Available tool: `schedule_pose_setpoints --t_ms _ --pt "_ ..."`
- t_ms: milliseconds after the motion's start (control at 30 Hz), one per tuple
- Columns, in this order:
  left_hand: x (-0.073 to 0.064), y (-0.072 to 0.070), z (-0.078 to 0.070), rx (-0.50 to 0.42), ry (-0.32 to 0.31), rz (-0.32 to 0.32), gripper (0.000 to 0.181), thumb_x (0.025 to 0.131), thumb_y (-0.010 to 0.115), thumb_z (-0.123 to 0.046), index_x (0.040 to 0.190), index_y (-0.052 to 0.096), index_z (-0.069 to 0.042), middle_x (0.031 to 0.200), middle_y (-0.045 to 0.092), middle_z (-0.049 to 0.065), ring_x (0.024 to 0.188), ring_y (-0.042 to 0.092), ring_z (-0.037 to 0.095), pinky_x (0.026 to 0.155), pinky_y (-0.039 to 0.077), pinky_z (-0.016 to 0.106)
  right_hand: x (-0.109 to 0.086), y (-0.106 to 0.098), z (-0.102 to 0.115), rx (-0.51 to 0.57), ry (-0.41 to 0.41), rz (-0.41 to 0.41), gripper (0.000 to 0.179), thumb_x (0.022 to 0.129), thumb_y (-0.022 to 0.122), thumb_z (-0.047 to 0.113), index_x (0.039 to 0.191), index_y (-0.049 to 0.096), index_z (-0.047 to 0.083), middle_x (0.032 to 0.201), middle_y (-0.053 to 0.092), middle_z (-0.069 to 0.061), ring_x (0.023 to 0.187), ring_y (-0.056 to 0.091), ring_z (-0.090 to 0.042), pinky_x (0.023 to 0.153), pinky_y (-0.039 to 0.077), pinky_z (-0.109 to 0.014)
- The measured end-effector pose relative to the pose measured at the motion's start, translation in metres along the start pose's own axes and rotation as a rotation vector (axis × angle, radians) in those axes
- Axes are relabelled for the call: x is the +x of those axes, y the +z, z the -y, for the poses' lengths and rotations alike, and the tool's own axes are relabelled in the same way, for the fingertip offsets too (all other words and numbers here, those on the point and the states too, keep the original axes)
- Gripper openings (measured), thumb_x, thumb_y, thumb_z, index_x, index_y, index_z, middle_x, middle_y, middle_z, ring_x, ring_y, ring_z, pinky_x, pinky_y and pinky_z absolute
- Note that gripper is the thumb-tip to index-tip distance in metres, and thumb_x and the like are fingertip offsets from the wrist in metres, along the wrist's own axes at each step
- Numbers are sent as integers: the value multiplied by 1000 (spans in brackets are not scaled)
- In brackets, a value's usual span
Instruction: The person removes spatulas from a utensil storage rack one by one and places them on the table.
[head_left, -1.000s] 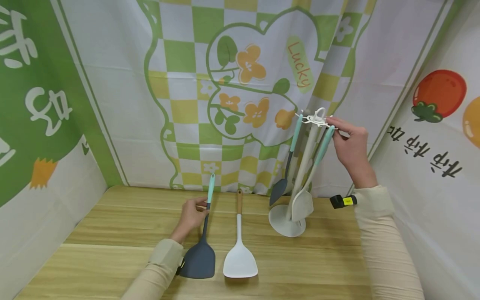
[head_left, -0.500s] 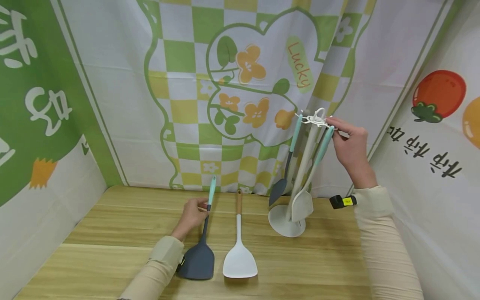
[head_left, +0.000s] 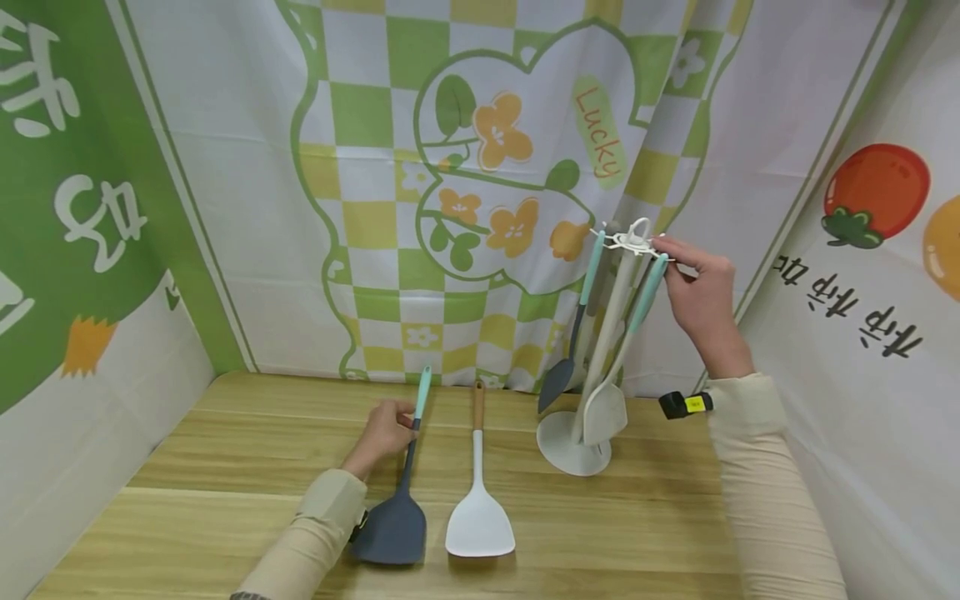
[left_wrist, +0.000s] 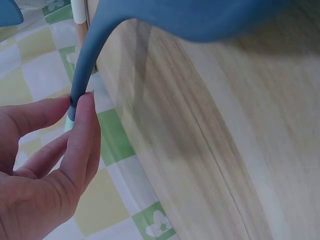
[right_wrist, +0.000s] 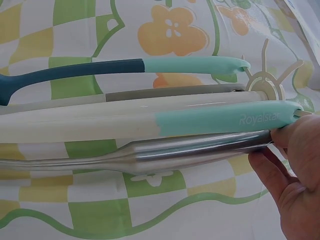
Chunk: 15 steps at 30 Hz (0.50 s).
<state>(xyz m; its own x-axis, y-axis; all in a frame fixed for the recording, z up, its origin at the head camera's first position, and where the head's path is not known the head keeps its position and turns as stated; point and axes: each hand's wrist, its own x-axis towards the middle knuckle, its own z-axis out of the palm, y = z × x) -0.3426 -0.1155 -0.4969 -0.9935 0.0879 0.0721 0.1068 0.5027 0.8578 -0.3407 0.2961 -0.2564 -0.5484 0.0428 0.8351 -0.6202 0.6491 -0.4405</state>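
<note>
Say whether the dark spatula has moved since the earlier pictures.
Yes. Judged against the white spatula, which lies still, the dark spatula in the left hand has shifted slightly down the head view.

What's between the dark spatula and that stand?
A white spatula with a brown handle, on the table. The head view shows it between the dark spatula and the stand.

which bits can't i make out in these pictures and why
Right wrist view: working end of the steel-handled utensil, cut off by the left edge; its handle tip, covered by the right hand.
Left wrist view: most of the dark turner blade, cut off by the top edge; most of its turquoise grip, behind the left hand.
</note>
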Motion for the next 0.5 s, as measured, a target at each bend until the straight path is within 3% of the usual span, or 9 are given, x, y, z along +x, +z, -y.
schedule_pose_setpoints --t_ms 200,333,500 --pt "2 -1 4 -6 -18 29 45 78 67 19 122 58 23 92 68 30 67 66 22 55 61 31 1 1 -2 -10 -7 -1 27 96 58 -10 117 74 -3 120 71 -21 97 56 20 79 47 1" --pt "3 -1 9 11 -14 49 43 77 67 19 118 58 25 92 68 31 68 67 22 57 63 34 0 1 0 -2 3 3 28 96 57 -11 117 74 -4 121 71 -23 98 55 20 79 47 0" --pt "5 -1 12 43 -9 66 42 77 67 17 117 59 25 92 68 31 66 68 23 54 61 29 0 0 2 1 7 4 28 96 56 -11 117 74 -4 121 71 -23 98 55 19 80 47 0"
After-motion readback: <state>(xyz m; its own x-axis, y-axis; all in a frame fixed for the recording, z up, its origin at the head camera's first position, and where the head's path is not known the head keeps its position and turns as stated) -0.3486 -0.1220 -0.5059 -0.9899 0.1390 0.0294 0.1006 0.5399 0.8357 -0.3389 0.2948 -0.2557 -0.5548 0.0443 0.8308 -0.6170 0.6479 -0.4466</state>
